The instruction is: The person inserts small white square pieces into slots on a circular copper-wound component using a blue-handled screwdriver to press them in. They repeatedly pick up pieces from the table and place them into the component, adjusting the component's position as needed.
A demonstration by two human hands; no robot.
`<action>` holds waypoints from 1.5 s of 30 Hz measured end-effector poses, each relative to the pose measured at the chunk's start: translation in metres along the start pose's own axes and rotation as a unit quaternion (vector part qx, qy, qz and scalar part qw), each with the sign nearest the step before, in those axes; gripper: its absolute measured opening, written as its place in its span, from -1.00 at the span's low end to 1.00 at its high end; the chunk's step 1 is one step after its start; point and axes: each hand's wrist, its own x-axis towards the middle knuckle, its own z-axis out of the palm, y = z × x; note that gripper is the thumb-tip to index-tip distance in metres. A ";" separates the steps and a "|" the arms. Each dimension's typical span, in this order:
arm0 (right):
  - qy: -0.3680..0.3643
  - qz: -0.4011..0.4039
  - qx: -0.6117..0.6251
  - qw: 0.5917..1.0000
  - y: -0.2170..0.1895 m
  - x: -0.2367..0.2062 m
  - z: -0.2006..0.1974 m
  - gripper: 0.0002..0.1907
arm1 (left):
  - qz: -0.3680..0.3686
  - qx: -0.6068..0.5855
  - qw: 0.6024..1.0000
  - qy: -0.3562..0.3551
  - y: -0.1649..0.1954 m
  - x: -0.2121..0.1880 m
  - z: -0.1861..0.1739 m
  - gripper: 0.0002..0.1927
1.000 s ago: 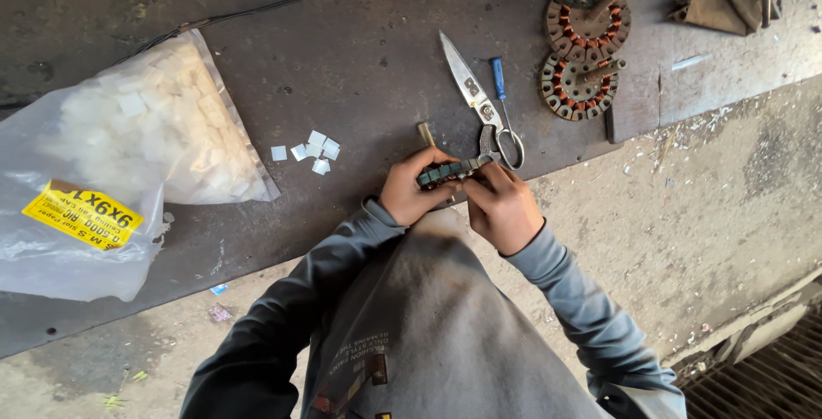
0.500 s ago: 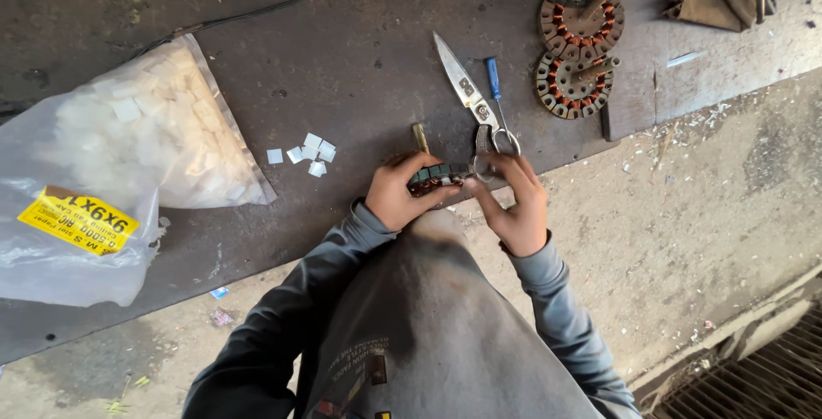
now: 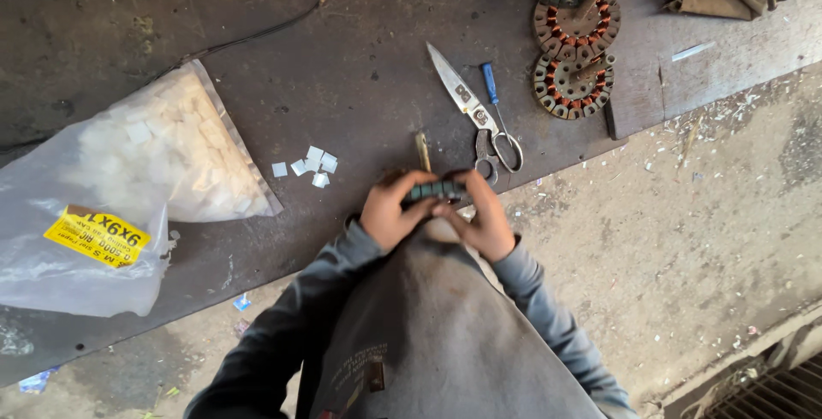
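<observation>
Both of my hands hold a small dark ring-shaped stator core (image 3: 435, 190) at the near edge of a dark metal bench (image 3: 360, 68). My left hand (image 3: 391, 211) grips its left side with the fingers curled over it. My right hand (image 3: 481, 216) grips the right side, fingers over the top. A few small white paper squares (image 3: 313, 163) lie on the bench just left of my hands. Scissors (image 3: 476, 114) lie open-handled just beyond my right hand, with a blue-handled tool (image 3: 490, 83) beside them.
A clear plastic bag of white pieces (image 3: 145, 179) with a yellow label lies at the left. Three copper-wound stators (image 3: 572, 34) are stacked at the back right. A thin brass-coloured strip (image 3: 422, 150) lies near my hands. Concrete floor (image 3: 702, 205) spreads at the right.
My hands have shifted slightly and my right hand has closed further over the stator core. The view has drifted a little; nothing on the bench has moved.
</observation>
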 end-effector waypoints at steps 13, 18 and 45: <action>0.024 0.011 0.048 0.999 -0.003 -0.048 0.018 -0.46 | 0.114 0.045 0.985 -0.121 -0.003 -0.022 -0.010 -0.60; 0.028 -0.019 0.069 0.997 -0.004 -0.042 0.014 -0.29 | 0.143 0.040 0.979 -0.140 -0.002 -0.013 -0.014 -0.60; 0.021 -0.008 0.054 0.998 -0.004 -0.024 0.013 -0.28 | 0.124 0.041 0.989 -0.076 0.017 -0.007 -0.010 -0.68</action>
